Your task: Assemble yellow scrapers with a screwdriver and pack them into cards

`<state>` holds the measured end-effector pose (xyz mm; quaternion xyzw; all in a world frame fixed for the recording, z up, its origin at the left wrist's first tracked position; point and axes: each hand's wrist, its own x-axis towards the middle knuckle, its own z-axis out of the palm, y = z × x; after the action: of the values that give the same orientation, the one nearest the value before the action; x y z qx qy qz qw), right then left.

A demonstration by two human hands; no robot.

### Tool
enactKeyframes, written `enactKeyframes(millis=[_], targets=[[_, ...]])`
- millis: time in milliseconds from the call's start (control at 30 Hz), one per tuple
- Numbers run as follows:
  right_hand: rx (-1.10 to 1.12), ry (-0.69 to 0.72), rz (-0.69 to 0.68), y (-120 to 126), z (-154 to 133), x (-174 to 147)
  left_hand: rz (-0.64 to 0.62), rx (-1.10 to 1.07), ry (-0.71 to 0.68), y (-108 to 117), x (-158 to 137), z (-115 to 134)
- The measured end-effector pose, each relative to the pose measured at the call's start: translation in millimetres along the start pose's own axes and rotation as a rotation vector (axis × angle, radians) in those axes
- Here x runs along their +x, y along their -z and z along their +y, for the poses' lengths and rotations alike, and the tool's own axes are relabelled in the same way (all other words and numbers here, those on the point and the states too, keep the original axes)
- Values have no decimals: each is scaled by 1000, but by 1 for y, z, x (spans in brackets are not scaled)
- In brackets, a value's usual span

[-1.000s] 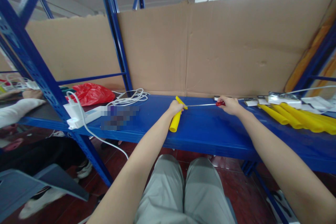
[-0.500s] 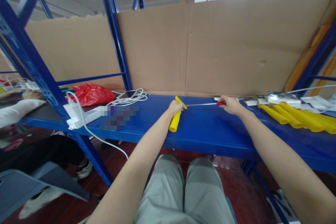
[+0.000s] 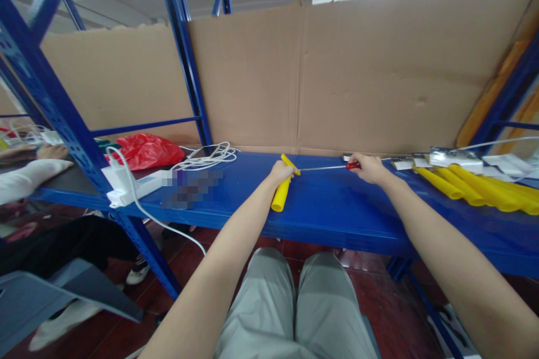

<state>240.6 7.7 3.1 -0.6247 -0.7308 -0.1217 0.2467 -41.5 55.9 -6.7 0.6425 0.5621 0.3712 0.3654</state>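
Note:
My left hand (image 3: 280,173) is closed around a yellow T-shaped piece (image 3: 279,198), whose thick tube slants down toward the shelf's front edge. A short yellow crossbar sticks out past my fingers at the top. My right hand (image 3: 367,168) grips the red handle of a screwdriver (image 3: 322,168). Its long thin metal shaft lies nearly level, pointing left, and the tip meets the crossbar beside my left hand. Whether the tip sits inside the crossbar is too small to tell.
Several yellow tubes (image 3: 471,186) lie at the right of the blue shelf (image 3: 337,207), near silvery packets (image 3: 455,158). On the left are a white power strip (image 3: 147,184), a red plastic bag (image 3: 147,151) and coiled white cable (image 3: 214,156). Another person's sleeve (image 3: 29,179) shows farther left.
My right hand and the screwdriver handle have shifted very slightly left. My left hand and the yellow piece stay in place. At the left, the other person's foot has moved a little.

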Motion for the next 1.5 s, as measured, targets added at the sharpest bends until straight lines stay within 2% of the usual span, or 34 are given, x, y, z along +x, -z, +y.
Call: enactKeyframes(millis=[500, 900, 1000, 1133, 1233, 1500], targets=[[-12, 13, -8, 1, 0, 0, -7, 31, -11, 0, 0, 0], [-119, 174, 78, 13, -12, -3, 19, 105, -5, 2, 1, 1], [-137, 213, 29, 18, -16, -4, 40, 176, -4, 4, -3, 5], [-112, 266, -102, 19, -17, -4, 27, 225, -34, 10, -11, 8], [-113, 289, -130, 18, -20, -5, 19, 256, -46, 14, -14, 9], [-304, 176, -98, 24, -41, -12, 32, 322, -70, 17, -17, 11]])
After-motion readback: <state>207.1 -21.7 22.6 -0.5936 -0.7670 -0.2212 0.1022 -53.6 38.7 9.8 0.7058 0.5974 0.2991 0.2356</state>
